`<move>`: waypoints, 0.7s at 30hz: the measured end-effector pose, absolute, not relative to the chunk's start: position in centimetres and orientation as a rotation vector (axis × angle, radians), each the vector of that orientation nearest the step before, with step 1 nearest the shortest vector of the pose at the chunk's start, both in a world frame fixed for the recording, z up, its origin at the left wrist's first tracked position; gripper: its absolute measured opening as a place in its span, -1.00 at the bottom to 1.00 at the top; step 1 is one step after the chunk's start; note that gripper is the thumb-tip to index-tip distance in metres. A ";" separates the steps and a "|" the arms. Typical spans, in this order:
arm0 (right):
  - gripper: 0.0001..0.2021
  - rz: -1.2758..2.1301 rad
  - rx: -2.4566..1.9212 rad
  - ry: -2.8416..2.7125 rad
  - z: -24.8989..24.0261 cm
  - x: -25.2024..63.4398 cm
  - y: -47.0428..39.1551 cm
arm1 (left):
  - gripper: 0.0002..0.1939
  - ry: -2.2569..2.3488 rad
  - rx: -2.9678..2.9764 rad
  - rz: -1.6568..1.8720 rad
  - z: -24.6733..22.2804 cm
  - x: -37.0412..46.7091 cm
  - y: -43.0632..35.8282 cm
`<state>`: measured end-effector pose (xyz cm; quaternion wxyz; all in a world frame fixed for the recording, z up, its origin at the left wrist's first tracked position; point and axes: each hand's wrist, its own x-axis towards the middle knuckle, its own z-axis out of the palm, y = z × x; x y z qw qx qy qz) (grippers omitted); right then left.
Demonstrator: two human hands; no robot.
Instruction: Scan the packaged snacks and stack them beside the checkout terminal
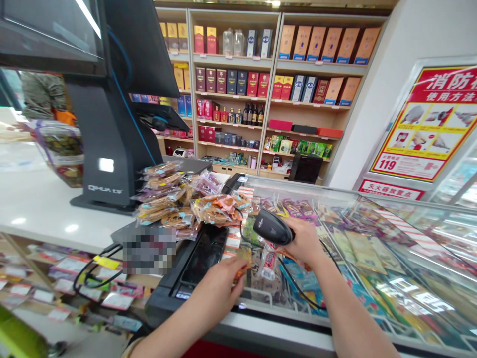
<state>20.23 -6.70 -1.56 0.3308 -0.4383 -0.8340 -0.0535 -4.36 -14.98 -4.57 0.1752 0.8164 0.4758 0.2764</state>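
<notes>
Two bare hands reach over a case with a clear glass top [372,318]. The right hand [305,241] has its grip closed around the handle of a black scanner [274,227], held up over the glass with its wide head pointing to the left side. The left hand [223,278] pinches a small shiny packet [244,257] between its thumb and fingers, low and near the scanner. A red and white packet [268,264] lies below the scanner; I cannot tell what is printed on it. A black cord [298,288] loops near the right hand. Just beside the left hand is a dark phone-like thing [206,253], lying flat. Behind it sits a big messy pile of snack bags [164,199], next to a tall dark screen stand [108,139] on a white table [33,204]. Lots of bright packs [361,248] show under the glass. Farther back, boxes and bottles fill tall shelves [233,59], and a red and yellow sign [428,124] hangs on the right.
</notes>
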 end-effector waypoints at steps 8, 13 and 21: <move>-0.72 -0.112 -0.957 -2.246 -1.4 19.0 -7.6 | -0.53 1.264 1.391 1.326 -2.8 -7.7 -12.7; -0.76 -0.066 -0.926 -2.317 -1.3 18.1 -8.1 | -0.43 1.177 1.202 1.345 -2.3 -7.8 -12.4; -0.81 -0.066 -0.971 -2.370 -1.3 17.5 -8.4 | -0.44 1.159 1.205 1.322 -2.4 -7.1 -12.5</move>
